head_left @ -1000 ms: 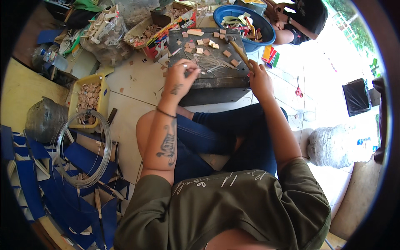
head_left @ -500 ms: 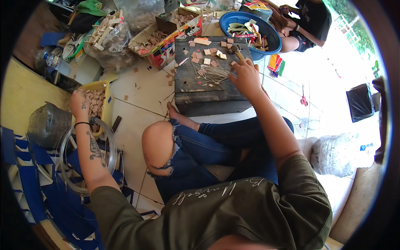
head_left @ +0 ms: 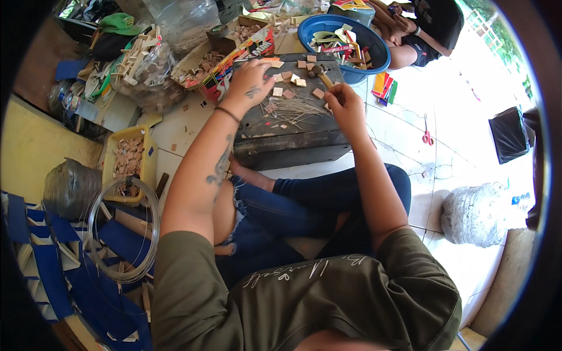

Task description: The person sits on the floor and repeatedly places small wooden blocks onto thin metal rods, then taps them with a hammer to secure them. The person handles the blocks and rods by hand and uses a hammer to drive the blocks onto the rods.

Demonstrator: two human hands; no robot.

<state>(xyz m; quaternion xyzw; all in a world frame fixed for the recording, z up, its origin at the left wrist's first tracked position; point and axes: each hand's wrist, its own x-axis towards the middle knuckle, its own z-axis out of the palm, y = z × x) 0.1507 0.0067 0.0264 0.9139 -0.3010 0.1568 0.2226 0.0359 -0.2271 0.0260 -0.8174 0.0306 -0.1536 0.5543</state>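
Note:
My left hand [head_left: 249,88] is over the far left part of a dark, worn box [head_left: 252,131], beside small wooden squares [head_left: 277,92]. Its fingers look spread, and its palm side is hidden. At the box's right edge my right hand [head_left: 346,108] is closed around the handle of a small hammer [head_left: 321,74], whose head lies toward the far side of the box. Between my hands, a loose bundle of thin wires [head_left: 295,111] lies across the top among several wooden pieces.
To the left stand a yellow basket [head_left: 151,153] of wooden pieces and a coil of wire [head_left: 153,234] over blue parts. A carton [head_left: 219,88] and a blue tub [head_left: 383,61] are beyond the box. Red scissors [head_left: 428,138] lie right; another person [head_left: 433,26] sits far right.
My left hand has moved from the yellow basket across to the box top. My right hand has shifted slightly nearer, with its fingers now pinched at the hammer handle.

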